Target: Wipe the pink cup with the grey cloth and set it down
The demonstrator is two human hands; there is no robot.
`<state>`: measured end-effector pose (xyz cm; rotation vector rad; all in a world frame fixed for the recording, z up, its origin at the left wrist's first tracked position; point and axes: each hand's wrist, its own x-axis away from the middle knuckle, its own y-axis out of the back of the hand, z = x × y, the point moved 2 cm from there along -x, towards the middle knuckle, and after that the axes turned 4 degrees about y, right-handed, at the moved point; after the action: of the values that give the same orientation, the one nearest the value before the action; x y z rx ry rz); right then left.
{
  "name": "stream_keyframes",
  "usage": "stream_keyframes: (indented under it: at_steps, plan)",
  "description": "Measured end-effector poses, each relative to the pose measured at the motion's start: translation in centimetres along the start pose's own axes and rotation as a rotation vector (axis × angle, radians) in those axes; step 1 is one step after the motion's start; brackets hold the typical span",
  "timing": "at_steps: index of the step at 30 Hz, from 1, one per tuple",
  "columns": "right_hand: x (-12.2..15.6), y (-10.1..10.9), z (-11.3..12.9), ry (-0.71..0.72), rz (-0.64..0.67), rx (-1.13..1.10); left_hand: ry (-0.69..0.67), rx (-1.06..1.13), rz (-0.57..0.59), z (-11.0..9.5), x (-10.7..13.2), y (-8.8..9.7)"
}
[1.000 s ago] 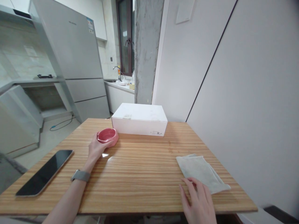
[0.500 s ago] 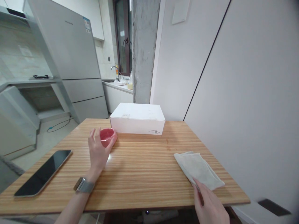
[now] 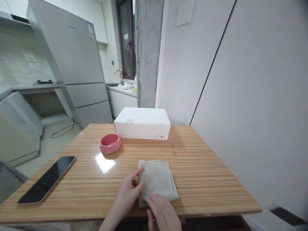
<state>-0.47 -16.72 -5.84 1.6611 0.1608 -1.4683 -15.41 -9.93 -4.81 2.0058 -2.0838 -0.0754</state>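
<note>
A folded pale grey cloth lies on the table near its front edge, in front of me. My left hand touches the cloth's left side, index finger and thumb spread apart on it. At the cloth's lower edge is my right hand, with fingers on top and the thumb beneath, gripping that edge. A pink bowl stands upright farther back on the left, touched by neither hand.
A white box sits at the back of the wooden table. On the left lies a black phone. A white wall rises on the right, and a fridge stands beyond the table.
My left hand has let go of the pink bowl and come down to the cloth. With my right hand, the cloth has moved left to the middle front of the table.
</note>
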Motion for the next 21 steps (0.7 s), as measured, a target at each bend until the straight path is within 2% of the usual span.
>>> stream_keyframes:
  at_steps: [4, 5, 7, 9, 11, 13, 15, 17, 19, 21]
  plan:
    - [0.8, 1.6, -2.0, -0.025, -0.079, 0.047, 0.067, 0.026, -0.102, 0.8, 0.6, 6.2]
    - [0.9, 2.1, -2.7, -0.009, -0.066, 0.063, 0.092, 0.0, -0.124, 1.2, 0.9, 8.0]
    - [1.2, 3.0, -4.3, -0.006, 0.058, 0.079, 0.128, -0.074, -0.2, 2.3, 1.4, 11.5]
    - [1.5, 3.7, -5.5, -0.033, 0.085, 0.096, 0.144, -0.165, -0.306, 3.6, 1.8, 14.7]
    - [1.8, 4.1, -6.4, -0.073, 0.083, 0.115, 0.151, -0.257, -0.393, 4.8, 2.0, 17.2]
    - [2.1, 4.0, -7.0, -0.108, 0.093, 0.128, 0.153, -0.369, -0.467, 5.7, 2.0, 19.1]
    - [2.3, 3.9, -7.3, -0.129, 0.103, 0.13, 0.16, -0.516, -0.553, 6.1, 2.2, 20.1]
    - [2.2, 3.9, -7.5, -0.137, 0.095, 0.131, 0.123, -0.683, -0.63, 5.7, 2.6, 20.1]
    - [1.7, 3.9, -7.5, -0.147, 0.084, 0.131, 0.008, -0.868, -0.74, 4.3, 3.3, 18.9]
    - [0.7, 3.8, -7.3, -0.171, 0.077, 0.123, -0.158, -1.006, -0.87, 2.4, 4.2, 16.4]
